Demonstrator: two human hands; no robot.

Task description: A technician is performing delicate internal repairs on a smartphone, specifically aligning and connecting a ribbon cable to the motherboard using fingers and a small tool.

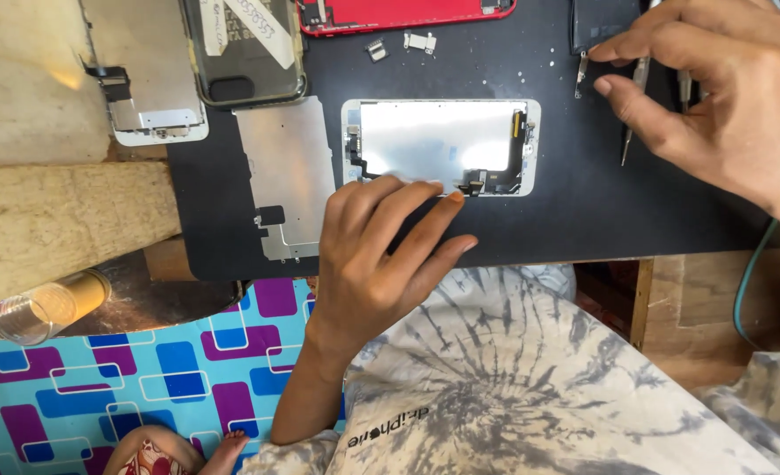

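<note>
I see my left hand [381,255] resting fingers-down on the near edge of the screen [443,145], which lies back-up at the centre of the black mat [583,211]. The fingers [407,211] are loosely spread and pinch nothing; they press it flat, I judge to keep it from sliding. My right hand [715,88], at 2 o'clock from the screen, hovers half-open over the tools [636,105], thumb and forefinger apart, closed on nothing. A metal shield plate [289,176] lies at 9 o'clock, just beside the screen. Small brackets [407,42] sit at 12 o'clock, near a red phone body [399,13], kept within reach. A second screen [148,79] and a cased phone [245,48] lie at 10 o'clock.
</note>
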